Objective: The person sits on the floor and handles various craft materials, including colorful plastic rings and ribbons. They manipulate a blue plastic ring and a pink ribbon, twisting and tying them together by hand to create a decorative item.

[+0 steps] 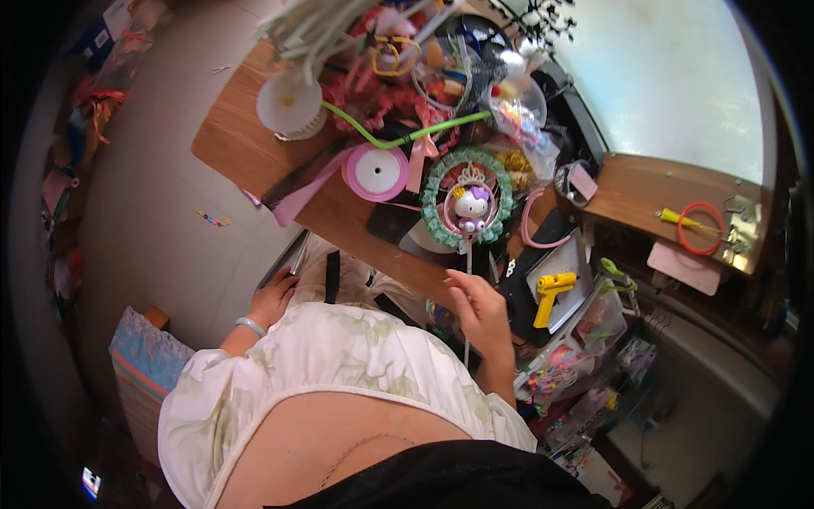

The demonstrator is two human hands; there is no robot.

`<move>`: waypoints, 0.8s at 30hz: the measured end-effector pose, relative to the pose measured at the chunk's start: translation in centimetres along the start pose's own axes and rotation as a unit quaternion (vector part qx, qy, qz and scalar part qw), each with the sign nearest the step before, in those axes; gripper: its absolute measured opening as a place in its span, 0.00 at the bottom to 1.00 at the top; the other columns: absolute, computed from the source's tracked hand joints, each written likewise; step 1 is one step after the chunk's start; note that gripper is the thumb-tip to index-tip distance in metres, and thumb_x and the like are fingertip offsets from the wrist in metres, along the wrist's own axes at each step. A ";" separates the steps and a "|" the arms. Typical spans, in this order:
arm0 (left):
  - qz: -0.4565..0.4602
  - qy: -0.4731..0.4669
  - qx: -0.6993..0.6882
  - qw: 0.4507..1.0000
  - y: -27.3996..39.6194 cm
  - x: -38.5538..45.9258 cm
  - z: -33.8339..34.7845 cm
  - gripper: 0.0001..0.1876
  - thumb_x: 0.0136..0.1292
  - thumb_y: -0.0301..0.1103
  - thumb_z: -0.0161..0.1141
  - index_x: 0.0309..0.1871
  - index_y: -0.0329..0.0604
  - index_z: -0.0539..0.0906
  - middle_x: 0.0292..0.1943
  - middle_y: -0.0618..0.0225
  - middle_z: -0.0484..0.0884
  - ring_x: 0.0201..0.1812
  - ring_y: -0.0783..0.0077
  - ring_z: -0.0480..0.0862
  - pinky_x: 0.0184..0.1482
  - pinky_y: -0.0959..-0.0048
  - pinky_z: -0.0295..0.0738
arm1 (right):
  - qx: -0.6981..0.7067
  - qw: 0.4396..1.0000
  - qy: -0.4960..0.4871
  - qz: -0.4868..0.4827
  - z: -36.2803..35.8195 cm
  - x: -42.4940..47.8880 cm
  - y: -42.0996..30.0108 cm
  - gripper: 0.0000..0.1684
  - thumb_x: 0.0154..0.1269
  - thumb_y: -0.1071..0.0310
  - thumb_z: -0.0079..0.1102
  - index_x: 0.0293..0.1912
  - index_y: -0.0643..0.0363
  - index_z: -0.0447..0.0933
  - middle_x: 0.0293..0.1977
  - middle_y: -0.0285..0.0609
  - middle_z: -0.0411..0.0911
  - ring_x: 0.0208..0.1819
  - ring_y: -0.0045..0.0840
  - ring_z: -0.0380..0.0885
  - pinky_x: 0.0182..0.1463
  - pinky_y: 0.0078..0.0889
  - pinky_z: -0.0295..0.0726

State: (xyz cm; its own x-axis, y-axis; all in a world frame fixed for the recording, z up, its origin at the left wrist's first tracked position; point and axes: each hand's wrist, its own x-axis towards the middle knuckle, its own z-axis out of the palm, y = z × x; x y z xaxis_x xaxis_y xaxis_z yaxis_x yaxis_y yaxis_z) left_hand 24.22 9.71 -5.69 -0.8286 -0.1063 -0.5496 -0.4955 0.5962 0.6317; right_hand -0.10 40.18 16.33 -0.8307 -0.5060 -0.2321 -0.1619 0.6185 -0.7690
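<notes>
My right hand is closed round the white stick of a wand, at the desk's front edge. At the top of the stick, a green lace ring surrounds a white and purple Hello Kitty figure with a silver tiara above it. My left hand rests low by my lap, with a slim shiny metal tool at its fingers; its kind is unclear. Behind the wand, a pink ribbon spool lies on the wooden desk, its loose ribbon trailing over the edge.
A green bent straw crosses the cluttered desk near a white round container. At the right lie a yellow glue gun and a pink headband. A red ring sits on a wooden ledge. Colourful beads are on the floor.
</notes>
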 end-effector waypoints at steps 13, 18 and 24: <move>-0.406 0.016 0.100 0.908 -4.9 -9.1 -2.6 0.24 0.64 0.37 0.50 0.63 0.78 0.68 0.60 0.56 0.69 0.61 0.54 0.69 0.61 0.55 0.64 | -0.166 0.959 -0.201 -0.114 4.2 5.8 -10.4 0.11 0.62 0.70 0.54 0.45 0.60 0.75 0.35 0.48 0.78 0.37 0.43 0.76 0.40 0.39 0.75; -0.402 0.067 -0.128 0.904 -15.4 -7.7 0.3 0.20 0.59 0.34 0.53 0.56 0.45 0.77 0.55 0.52 0.75 0.58 0.52 0.73 0.61 0.66 0.66 | -0.163 0.954 -0.213 -0.131 7.1 7.7 -13.6 0.13 0.60 0.69 0.55 0.45 0.59 0.74 0.35 0.48 0.77 0.36 0.44 0.76 0.39 0.43 0.75; -0.357 0.147 -0.280 0.879 -16.2 -7.0 -2.6 0.20 0.61 0.34 0.53 0.55 0.37 0.77 0.45 0.58 0.82 0.45 0.62 0.81 0.51 0.70 0.73 | -0.152 0.940 -0.244 -0.183 10.4 10.0 -17.5 0.12 0.57 0.69 0.58 0.42 0.59 0.76 0.33 0.49 0.78 0.36 0.45 0.77 0.40 0.45 0.76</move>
State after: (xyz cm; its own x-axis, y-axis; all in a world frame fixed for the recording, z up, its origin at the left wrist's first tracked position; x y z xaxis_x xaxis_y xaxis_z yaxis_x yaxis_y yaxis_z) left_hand 37.41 -1.26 -10.63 -0.2450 -0.5443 -0.8023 -0.8986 -0.1832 0.3987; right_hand -0.08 18.03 21.23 -0.3585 -0.8878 -0.2886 -0.5958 0.4556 -0.6614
